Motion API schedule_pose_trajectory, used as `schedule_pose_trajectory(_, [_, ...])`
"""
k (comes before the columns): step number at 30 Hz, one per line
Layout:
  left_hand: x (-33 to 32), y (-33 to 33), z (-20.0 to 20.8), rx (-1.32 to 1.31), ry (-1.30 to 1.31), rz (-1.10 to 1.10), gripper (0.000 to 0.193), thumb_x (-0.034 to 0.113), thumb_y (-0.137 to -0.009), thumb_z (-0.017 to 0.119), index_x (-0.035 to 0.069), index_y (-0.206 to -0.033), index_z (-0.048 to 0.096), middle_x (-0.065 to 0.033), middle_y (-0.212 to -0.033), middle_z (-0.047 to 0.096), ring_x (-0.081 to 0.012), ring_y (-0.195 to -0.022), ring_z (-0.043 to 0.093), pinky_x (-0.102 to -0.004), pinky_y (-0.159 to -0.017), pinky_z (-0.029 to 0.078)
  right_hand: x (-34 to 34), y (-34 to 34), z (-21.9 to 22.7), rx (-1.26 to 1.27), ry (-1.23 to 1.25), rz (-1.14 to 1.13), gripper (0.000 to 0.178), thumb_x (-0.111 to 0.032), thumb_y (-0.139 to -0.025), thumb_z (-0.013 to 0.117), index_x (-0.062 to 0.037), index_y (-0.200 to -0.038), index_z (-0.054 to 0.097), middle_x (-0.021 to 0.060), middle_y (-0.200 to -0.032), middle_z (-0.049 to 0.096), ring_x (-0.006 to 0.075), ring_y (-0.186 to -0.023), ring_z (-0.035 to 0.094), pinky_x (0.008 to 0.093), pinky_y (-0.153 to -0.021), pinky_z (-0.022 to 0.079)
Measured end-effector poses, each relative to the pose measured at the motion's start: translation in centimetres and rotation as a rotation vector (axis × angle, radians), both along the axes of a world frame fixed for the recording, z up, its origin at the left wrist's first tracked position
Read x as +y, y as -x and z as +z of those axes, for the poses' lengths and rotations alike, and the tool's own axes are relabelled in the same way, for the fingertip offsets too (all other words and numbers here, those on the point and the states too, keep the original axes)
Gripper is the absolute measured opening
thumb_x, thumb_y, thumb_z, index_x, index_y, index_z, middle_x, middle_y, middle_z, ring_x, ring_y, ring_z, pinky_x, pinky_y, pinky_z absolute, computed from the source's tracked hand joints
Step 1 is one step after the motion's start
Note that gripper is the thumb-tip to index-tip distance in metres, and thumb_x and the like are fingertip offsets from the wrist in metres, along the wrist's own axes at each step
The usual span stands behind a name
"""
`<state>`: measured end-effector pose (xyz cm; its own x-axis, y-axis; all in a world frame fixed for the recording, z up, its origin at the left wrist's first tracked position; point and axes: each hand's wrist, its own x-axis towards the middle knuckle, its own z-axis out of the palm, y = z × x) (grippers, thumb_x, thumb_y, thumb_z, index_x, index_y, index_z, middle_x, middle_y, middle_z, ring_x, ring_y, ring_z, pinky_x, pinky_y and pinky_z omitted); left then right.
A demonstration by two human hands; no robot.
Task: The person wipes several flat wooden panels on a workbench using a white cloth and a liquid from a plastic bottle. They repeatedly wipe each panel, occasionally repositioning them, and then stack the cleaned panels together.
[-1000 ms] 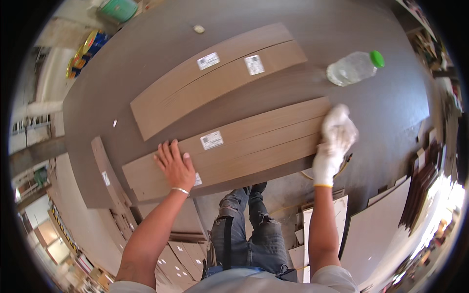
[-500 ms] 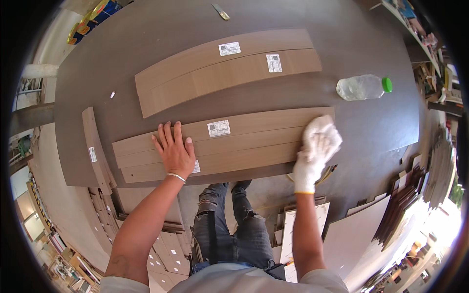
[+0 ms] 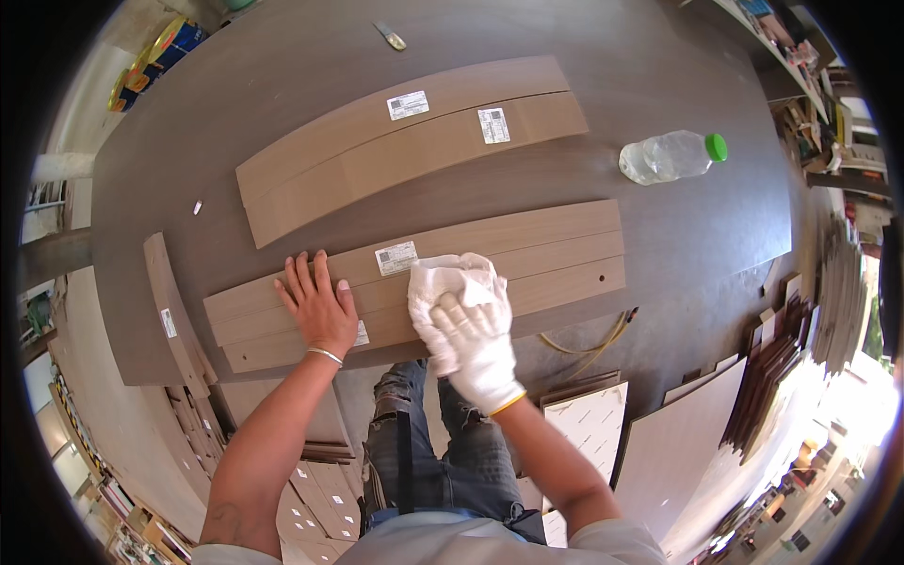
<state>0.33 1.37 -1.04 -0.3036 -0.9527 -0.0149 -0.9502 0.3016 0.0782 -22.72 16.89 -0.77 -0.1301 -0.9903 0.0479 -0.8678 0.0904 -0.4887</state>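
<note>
Several brown wood-look strips lie side by side near the front edge of the table, with white labels on them and a small hole near each end of the front strip. My bare left hand rests flat on their left part, fingers spread. In a white knitted glove, my right hand presses a crumpled white cloth onto the middle of the strips, beside a label. More brown strips with two labels lie farther back, touching neither hand.
A bottle with a green cap lies at the right of the dark table. A knife is at the back, a small white piece at the left. One narrow strip lies on the left edge. Panels stand below right.
My gloved right hand has swept the cloth leftward from the right end of the strips to their middle. My left hand stays on the strips. The whole view has shifted slightly.
</note>
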Motion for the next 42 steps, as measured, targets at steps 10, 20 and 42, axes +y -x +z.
schedule_pose_trajectory(10, [0.0,0.0,1.0,0.031,-0.083,0.044,0.06,0.032,-0.102,0.053,0.006,-0.155,0.045,-0.0237,-0.164,0.038,-0.0457,-0.159,0.022,-0.0689,-0.128,0.009,0.3,21.8,-1.2,-0.136,-0.073,-0.805,0.058,-0.009,-0.095,0.064,-0.0199,-0.153,0.06,0.0154,-0.159,0.054,0.0338,-0.153,0.042,0.0442,-0.118,0.044])
schedule_pose_trajectory(20, [0.2,-0.2,2.0,0.038,-0.17,0.042,0.071,0.036,-0.104,0.054,0.002,-0.163,0.037,-0.0231,-0.173,0.026,-0.0424,-0.165,0.011,-0.0679,-0.13,0.004,-14.4,-8.5,2.3,0.01,0.18,0.264,0.041,-0.017,-0.09,0.064,-0.0111,-0.13,0.071,0.0166,-0.141,0.066,0.0343,-0.134,0.059,0.0516,-0.12,0.038])
schedule_pose_trajectory(42, [8.0,12.5,-3.0,0.424,-0.368,-0.716,0.061,0.034,-0.103,0.049,-0.003,-0.15,0.056,-0.02,-0.16,0.051,-0.0355,-0.153,0.041,-0.0538,-0.133,0.023,-14.7,1.4,5.1,0.214,-0.265,0.632,0.051,-0.012,-0.092,0.063,-0.0168,-0.143,0.065,0.0249,-0.156,0.056,0.0463,-0.152,0.043,0.0558,-0.13,0.027])
